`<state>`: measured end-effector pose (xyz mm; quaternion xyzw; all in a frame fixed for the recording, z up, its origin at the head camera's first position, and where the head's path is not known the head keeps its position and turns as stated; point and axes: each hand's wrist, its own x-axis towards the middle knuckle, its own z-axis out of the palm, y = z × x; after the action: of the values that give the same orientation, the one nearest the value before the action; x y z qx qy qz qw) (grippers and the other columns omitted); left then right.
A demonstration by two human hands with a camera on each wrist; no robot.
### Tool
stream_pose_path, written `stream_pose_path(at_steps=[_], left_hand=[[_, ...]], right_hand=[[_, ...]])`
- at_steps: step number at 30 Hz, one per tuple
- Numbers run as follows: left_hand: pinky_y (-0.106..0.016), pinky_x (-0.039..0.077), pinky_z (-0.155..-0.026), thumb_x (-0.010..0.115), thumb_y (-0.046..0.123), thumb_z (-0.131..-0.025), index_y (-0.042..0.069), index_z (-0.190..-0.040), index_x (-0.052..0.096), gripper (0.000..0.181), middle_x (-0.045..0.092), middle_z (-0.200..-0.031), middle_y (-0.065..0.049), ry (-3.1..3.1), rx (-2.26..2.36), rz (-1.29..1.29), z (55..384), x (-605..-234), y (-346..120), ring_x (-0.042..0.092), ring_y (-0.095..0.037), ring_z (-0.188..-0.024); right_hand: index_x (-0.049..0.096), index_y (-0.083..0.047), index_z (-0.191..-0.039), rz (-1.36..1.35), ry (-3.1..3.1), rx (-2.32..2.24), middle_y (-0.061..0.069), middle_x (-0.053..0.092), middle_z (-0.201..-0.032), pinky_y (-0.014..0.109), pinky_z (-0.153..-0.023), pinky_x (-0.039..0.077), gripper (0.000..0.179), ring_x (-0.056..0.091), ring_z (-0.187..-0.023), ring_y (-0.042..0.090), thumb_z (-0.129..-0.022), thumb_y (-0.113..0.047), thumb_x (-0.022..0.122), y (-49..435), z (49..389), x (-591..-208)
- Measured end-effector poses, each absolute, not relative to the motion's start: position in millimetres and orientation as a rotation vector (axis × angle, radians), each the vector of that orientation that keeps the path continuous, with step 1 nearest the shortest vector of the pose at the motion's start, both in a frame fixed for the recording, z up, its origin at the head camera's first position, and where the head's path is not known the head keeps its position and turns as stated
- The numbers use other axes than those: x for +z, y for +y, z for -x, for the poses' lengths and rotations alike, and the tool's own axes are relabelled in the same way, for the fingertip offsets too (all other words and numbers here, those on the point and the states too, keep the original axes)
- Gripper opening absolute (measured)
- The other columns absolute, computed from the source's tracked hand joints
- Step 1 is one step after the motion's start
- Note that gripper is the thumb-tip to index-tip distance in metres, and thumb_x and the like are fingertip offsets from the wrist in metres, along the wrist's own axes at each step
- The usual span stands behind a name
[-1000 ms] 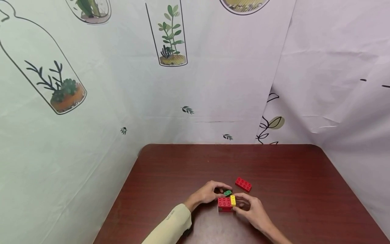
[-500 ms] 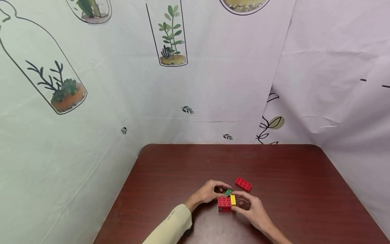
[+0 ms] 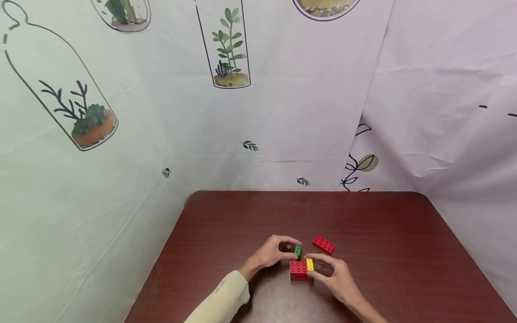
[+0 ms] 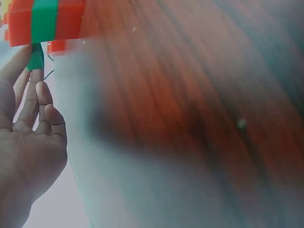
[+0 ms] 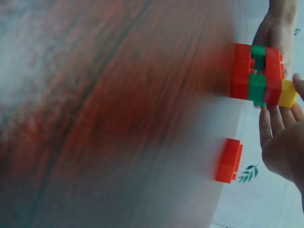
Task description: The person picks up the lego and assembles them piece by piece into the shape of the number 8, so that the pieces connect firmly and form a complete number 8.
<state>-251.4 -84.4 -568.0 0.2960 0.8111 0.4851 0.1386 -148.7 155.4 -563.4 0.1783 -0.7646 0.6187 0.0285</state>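
Observation:
Two red building bricks with green bricks between them form a small stack on the table. A yellow brick sits on the right end of its top, and my right hand pinches that brick between thumb and fingers. Just behind the stack, my left hand holds a small green brick between thumb and fingertips, studs up. In the left wrist view this green brick shows at the fingertips, beyond the stack. The right wrist view shows both green spacers and the gap between them.
A loose red brick lies studs up behind the right hand. The brown table ends at a back edge against a white cloth wall printed with plants in jars.
The left hand has drawn the green brick a little left and back from the stack, turning it lengthwise away from me. The right hand stays at the yellow brick.

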Motion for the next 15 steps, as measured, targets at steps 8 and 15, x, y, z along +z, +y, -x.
stream_pose_path(at_steps=[8, 15], left_hand=[[-0.032, 0.055, -0.089, 0.084, 0.019, -0.095, 0.011, -0.130, 0.076, 0.037, 0.074, -0.116, 0.010, 2.373, 1.461, -0.856, 246, -559, -95, 0.068, -0.013, -0.103], [-0.047, 0.053, -0.097, 0.084, 0.023, -0.094, 0.013, -0.131, 0.075, 0.040, 0.073, -0.123, 0.011, 2.406, 1.458, -0.869, 236, -546, -97, 0.067, -0.029, -0.116]], right_hand=[[0.072, 0.004, -0.128, -0.520, -2.363, 1.891, 0.022, 0.073, -0.124, 0.034, -0.087, 0.060, 0.042, 0.075, -0.109, 0.024, -0.090, -0.005, 0.085, 156, 148, -565], [0.071, 0.004, -0.129, -0.557, -2.336, 1.873, 0.023, 0.073, -0.124, 0.037, -0.087, 0.060, 0.043, 0.074, -0.109, 0.019, -0.089, -0.006, 0.086, 155, 147, -566]])
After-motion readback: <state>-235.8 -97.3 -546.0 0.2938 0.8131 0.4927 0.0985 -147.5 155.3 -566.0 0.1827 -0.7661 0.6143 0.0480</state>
